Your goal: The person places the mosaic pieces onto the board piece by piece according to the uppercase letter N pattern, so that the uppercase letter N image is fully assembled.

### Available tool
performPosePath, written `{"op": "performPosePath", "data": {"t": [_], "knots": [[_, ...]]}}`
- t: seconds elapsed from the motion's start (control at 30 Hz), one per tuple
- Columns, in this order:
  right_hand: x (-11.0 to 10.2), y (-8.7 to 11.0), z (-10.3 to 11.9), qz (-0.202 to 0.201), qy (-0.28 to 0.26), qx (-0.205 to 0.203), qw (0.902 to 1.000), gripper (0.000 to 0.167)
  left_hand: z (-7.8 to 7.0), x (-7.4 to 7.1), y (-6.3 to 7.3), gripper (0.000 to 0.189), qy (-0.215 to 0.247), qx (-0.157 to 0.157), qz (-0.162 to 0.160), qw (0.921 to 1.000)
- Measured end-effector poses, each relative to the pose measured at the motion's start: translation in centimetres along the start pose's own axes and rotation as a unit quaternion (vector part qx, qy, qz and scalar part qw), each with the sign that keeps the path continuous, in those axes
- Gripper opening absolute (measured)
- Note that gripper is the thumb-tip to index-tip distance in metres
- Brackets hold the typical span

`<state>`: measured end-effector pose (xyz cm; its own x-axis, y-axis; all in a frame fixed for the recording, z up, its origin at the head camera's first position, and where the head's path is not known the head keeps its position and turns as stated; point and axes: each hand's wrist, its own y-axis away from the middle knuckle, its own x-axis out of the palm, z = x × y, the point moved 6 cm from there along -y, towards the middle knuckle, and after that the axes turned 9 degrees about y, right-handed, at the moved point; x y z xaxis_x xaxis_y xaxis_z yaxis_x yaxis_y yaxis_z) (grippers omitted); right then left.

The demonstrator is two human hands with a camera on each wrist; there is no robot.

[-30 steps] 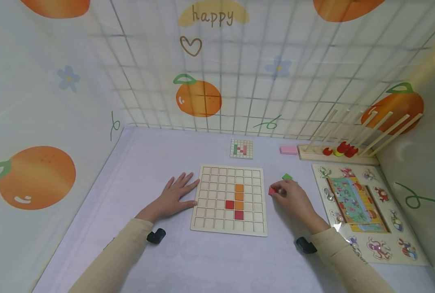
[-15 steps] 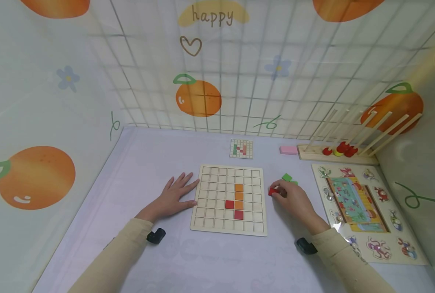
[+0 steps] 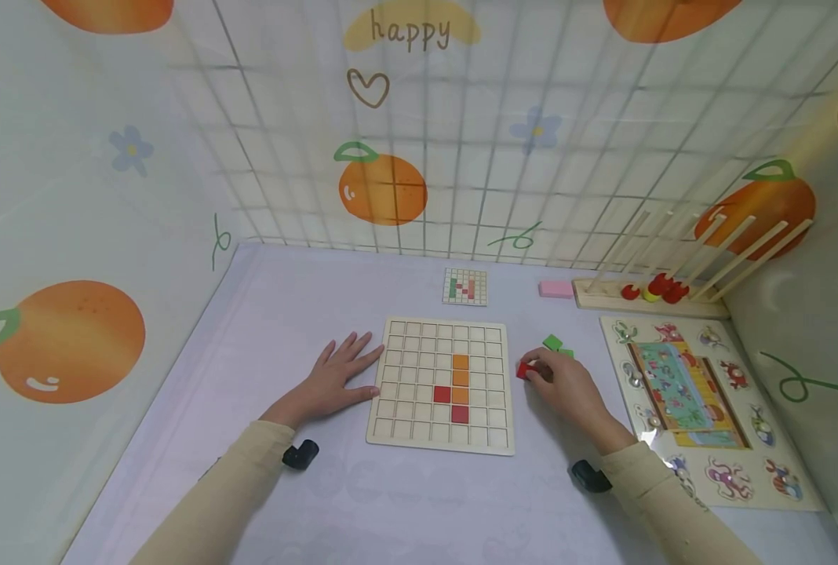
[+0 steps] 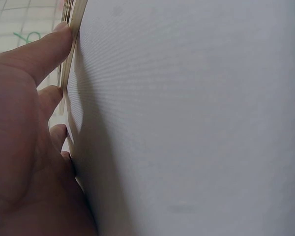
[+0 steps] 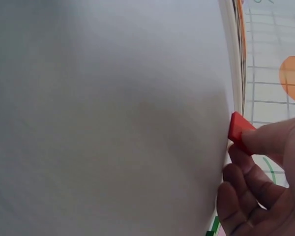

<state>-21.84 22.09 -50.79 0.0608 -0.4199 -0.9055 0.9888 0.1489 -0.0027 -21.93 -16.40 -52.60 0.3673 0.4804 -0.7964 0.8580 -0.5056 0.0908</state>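
A wooden grid board (image 3: 405,424) lies flat in the middle of the table, with several orange and red square tiles set in its cells. My left hand (image 3: 330,383) lies spread at the board's left side, thumb and fingertips touching its edge; the left wrist view shows the same contact. Just right of the board, my right hand (image 3: 563,384) pinches a red square tile (image 5: 239,132) between thumb and fingers, low over the tabletop. Green tiles (image 3: 552,342) lie beyond that hand, one partly hidden by it.
Behind the board lies a small pattern card (image 3: 464,286). A pink block (image 3: 556,289) stands near a pegged wooden rack (image 3: 602,297) with red and yellow pieces. At the right is a sea-animal puzzle board (image 3: 701,463). Printed fabric walls (image 3: 285,157) enclose the table.
The right hand has barely moved; the red tile stays in its pinch, and the green tiles show slightly more than a second ago. The left hand holds still.
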Motion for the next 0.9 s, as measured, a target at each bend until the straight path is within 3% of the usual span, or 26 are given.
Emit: {"op": "performPosePath", "data": {"t": [0.9], "knots": [[-0.6, 0.5, 1.1, -0.003, -0.053, -0.004, 0.9986, 0.019, -0.1, 0.0, 0.0, 0.079, -0.002, -0.006, 0.004, 1.0]]}}
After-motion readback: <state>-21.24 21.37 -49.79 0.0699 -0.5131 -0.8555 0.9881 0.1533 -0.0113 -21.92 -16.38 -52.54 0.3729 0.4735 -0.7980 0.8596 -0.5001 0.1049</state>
